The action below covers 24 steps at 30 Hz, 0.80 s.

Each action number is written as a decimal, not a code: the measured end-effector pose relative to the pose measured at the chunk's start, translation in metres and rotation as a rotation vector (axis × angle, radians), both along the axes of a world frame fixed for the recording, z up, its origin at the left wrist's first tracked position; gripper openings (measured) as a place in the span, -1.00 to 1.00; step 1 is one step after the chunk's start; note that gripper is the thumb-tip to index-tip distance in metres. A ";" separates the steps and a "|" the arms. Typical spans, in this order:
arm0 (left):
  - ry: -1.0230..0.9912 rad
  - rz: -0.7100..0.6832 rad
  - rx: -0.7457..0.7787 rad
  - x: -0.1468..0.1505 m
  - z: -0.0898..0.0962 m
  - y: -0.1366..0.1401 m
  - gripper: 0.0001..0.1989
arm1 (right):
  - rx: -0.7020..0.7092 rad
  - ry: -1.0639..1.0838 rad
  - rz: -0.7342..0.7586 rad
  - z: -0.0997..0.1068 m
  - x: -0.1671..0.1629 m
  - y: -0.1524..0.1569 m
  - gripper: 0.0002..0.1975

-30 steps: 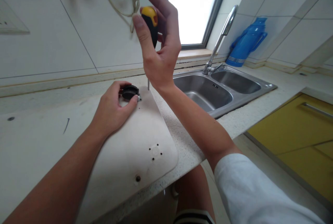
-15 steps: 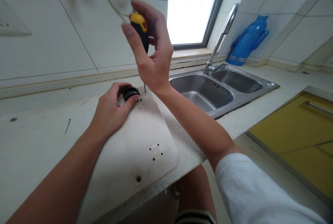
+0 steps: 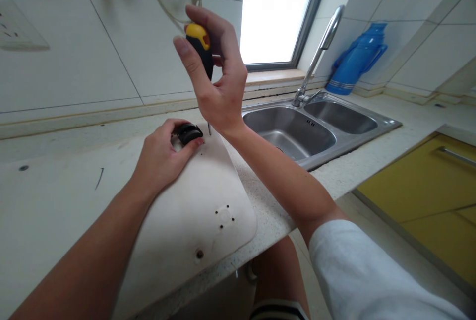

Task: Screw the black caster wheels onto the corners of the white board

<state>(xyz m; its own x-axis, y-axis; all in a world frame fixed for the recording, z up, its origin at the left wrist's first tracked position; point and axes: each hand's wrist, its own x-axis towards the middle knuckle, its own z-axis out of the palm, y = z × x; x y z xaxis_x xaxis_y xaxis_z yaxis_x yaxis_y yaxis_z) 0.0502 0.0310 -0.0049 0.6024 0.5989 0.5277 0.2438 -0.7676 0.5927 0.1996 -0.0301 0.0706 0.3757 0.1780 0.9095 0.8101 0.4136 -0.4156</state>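
Observation:
My right hand [image 3: 219, 72] is closed round the black and yellow handle of a screwdriver [image 3: 201, 44], held upright with its shaft pointing down. The shaft's tip shows just right of a black caster wheel [image 3: 190, 133]; whether it touches a screw I cannot tell. Thumb and fingers of my left hand [image 3: 159, 154] grip the caster near the far corner of a white board [image 3: 178, 211]. Closer to me, the board has a cluster of small screw holes [image 3: 224, 217] and a larger round hole [image 3: 200, 254].
Right of the board, a double steel sink [image 3: 290, 131] with a tall faucet [image 3: 320, 52] is set into the speckled counter [image 3: 260, 186]. A blue thermos flask [image 3: 357, 59] stands behind it. Yellow cabinets [image 3: 416, 181] are at the right, a wall socket [image 3: 18, 27] at the left.
The caster wheel has turned a little under my left hand. My right hand and the screwdriver are slightly lower, and the whole view has shifted slightly.

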 end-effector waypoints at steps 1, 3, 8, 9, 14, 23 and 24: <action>0.001 -0.003 0.008 0.000 0.000 0.000 -0.61 | 0.013 -0.001 0.015 0.000 0.000 0.000 -0.54; 0.004 -0.004 0.019 0.000 0.001 0.000 -0.65 | 0.084 -0.034 0.081 0.000 0.001 0.002 -0.64; 0.013 0.017 0.027 -0.001 0.001 -0.001 -0.62 | 0.189 -0.094 0.194 0.001 0.004 0.006 -0.74; 0.016 0.018 0.028 -0.001 0.001 -0.002 -0.61 | 0.189 -0.093 0.205 0.001 0.005 0.007 -0.74; 0.013 0.010 0.040 -0.001 0.003 -0.003 -0.67 | 0.264 -0.120 0.236 0.001 0.008 0.010 -0.73; 0.037 0.023 0.031 -0.001 0.001 -0.002 -0.52 | 0.277 -0.116 0.287 0.001 0.006 0.010 -0.74; 0.040 0.025 0.033 -0.001 0.001 -0.002 -0.52 | 0.273 -0.110 0.282 0.001 0.006 0.010 -0.75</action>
